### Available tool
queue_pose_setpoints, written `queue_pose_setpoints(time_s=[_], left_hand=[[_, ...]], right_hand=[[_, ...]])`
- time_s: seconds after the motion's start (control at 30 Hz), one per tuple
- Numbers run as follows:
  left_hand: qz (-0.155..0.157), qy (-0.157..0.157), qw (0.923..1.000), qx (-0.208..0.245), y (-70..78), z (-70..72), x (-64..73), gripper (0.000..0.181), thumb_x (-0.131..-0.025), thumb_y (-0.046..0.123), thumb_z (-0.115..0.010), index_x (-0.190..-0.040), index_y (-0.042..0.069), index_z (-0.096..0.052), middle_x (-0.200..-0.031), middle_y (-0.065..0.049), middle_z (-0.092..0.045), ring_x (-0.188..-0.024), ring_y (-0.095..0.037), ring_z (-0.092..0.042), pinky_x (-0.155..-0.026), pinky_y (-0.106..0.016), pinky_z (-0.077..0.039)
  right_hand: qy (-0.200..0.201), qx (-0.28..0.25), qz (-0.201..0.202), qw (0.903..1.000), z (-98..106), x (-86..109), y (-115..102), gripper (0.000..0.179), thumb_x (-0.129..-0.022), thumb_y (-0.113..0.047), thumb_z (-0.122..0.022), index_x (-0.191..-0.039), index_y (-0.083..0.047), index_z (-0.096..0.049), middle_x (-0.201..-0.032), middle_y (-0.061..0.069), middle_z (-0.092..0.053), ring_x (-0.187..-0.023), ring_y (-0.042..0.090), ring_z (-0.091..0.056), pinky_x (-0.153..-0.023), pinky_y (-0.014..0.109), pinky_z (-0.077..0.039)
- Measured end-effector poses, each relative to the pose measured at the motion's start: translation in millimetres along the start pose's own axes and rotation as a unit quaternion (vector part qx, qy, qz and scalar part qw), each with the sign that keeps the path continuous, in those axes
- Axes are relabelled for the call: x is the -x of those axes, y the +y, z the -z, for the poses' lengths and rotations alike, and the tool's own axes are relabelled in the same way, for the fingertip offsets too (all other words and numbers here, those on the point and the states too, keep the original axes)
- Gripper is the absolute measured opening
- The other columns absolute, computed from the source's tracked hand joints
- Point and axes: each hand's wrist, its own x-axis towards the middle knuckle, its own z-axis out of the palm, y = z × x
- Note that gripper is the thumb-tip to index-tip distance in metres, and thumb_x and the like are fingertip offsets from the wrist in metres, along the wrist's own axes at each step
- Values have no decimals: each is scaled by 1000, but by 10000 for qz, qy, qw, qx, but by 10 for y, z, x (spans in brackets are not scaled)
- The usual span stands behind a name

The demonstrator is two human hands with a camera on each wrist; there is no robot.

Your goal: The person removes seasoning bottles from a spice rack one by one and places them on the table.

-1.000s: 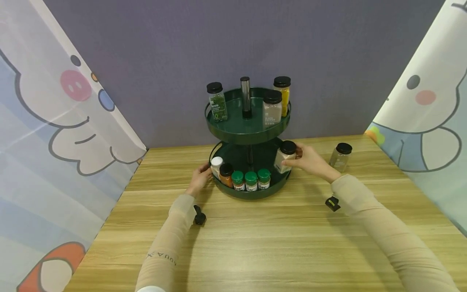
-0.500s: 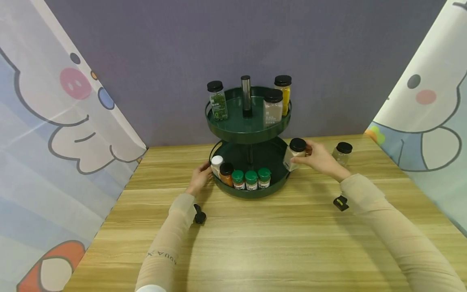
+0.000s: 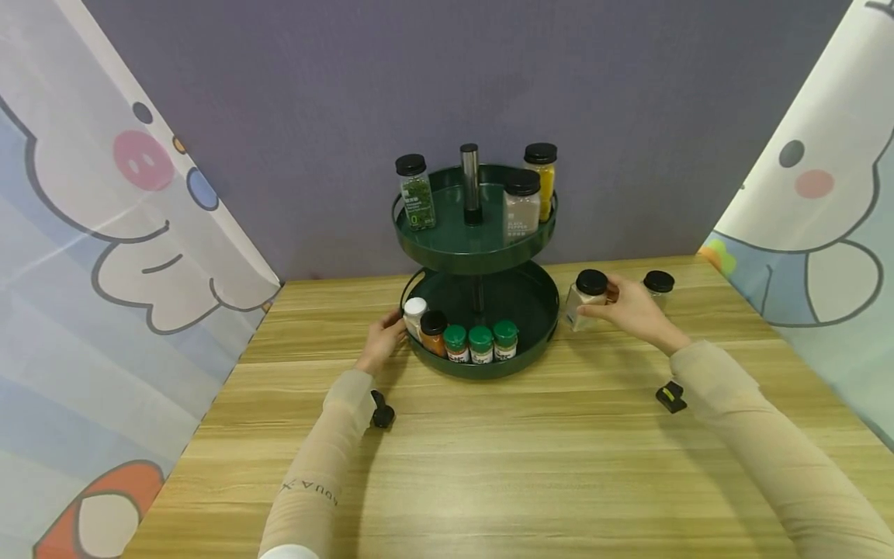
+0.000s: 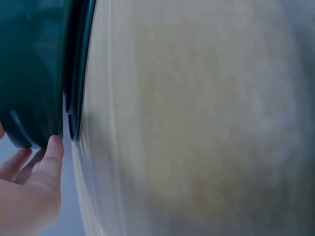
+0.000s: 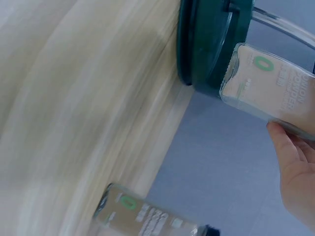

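Observation:
My right hand (image 3: 632,310) pinches a clear spice jar (image 3: 584,309) of pale powder with a black cap, just right of the lower tray. In the right wrist view, the held jar (image 5: 268,86) shows a green mark on its label and hangs clear of the wood, overlapping the tray wall (image 5: 214,46). At the left of the green two-tier tray (image 3: 478,371), my left hand (image 3: 382,340) holds the lower rim, beside the white-capped bottle (image 3: 415,313). Fingers (image 4: 51,157) lie against the tray's outer wall (image 4: 34,73) in the left wrist view.
Another black-capped spice jar (image 3: 658,284) stands behind my right hand. On the lower tray sit an orange jar (image 3: 434,335) and several green-capped bottles (image 3: 480,341). The upper tier (image 3: 454,248) bears a green-herb jar (image 3: 417,198), a pepper jar (image 3: 521,210) and a yellow jar (image 3: 545,182).
My right hand has carried the spice jar rightward, from over the lower tray to beyond its right rim. The left hand stays at the tray's left side.

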Motion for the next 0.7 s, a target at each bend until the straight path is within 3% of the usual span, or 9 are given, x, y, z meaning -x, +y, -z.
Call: queue_pose_setpoints(time_s=[0.3,0.5,0.7], left_hand=[[-2,-10,10000,28,-9,-7,-14,50,-97,14,-46,-139,-7,-30,-142,-23,-35,-128,-32,-40,-106,-39,-36],[55,3,10000,-28,-7,-4,-6,50,-97,15,-45,-140,-6,-29,-143,-22,-34,-128,-32,-39,-106,-38,-36],[88,28,9999,-40,-1,2,-11,51,-97,16,-46,-140,-5,-30,-143,-21,-34,-128,-31,-40,-106,-37,-37]], right_hand=[[97,120,-130,9998,87,107,172,42,-80,-42,-68,-90,-5,-50,-67,4,-41,-55,12,-34,-49,26,-27],[89,0,-245,9997,153,188,295,46,-81,-39,-68,-105,-3,-53,-77,8,-56,-62,11,-47,-50,25,-34],[214,93,-355,9991,211,250,404,46,-80,-38,-69,-101,-1,-52,-78,8,-57,-64,9,-50,-52,24,-37]])
